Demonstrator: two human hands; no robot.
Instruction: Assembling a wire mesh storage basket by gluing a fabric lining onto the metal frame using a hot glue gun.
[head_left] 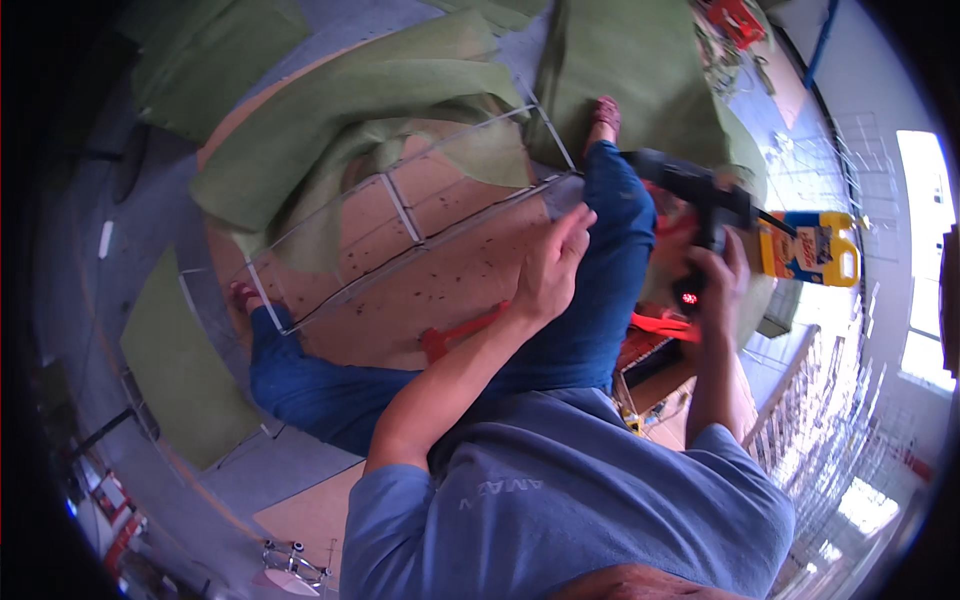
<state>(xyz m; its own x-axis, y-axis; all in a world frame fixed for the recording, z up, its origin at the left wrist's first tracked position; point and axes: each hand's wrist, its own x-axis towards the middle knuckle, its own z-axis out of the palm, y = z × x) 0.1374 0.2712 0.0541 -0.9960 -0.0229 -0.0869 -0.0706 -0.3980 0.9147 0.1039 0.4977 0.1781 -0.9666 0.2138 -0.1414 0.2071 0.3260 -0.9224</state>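
A blue shirt (590, 480) lies nearest, its wearer's left hand (555, 265) seemingly empty, fingers extended, near the brown board (380, 315) under the metal frame (402, 210), while the right hand (722, 272) grasps a black power tool (705, 190) beyond the board's right edge, handle-first, probably for control.

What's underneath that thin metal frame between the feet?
Through the metal frame show a speckled brown board and folded green sheeting. Whatever lies beneath the sheeting is covered and can't be seen.
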